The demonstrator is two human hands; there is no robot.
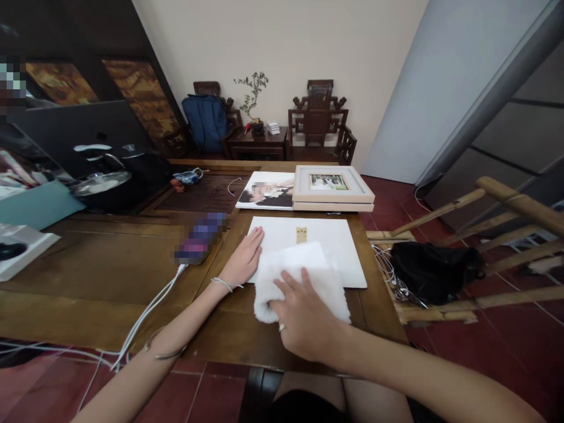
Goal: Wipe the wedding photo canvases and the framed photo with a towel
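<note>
A white rectangular panel (pixel 328 252) lies flat on the wooden table in front of me, with a small gold-coloured metal plate (pixel 301 234) on its upper face. My left hand (pixel 244 255) rests along the panel's left edge, fingers stretched out and holding nothing. A folded, fluffy white cloth (pixel 304 258) covers the near middle of the panel and hangs past its near edge. My right hand (pixel 304 314) presses on this cloth and grips it, its fingers spread over the top and the thumb by the fold at the left.
Beyond the panel lie stacked pale wooden picture frames (pixel 333 202) and a photo print (pixel 264 191). To the left are a phone (pixel 200 238) with a white cable (pixel 147 311), a pot (pixel 101 185) and a teal box (pixel 42 202). A black bag (pixel 434 273) sits on a bamboo chair (pixel 440 311) at right.
</note>
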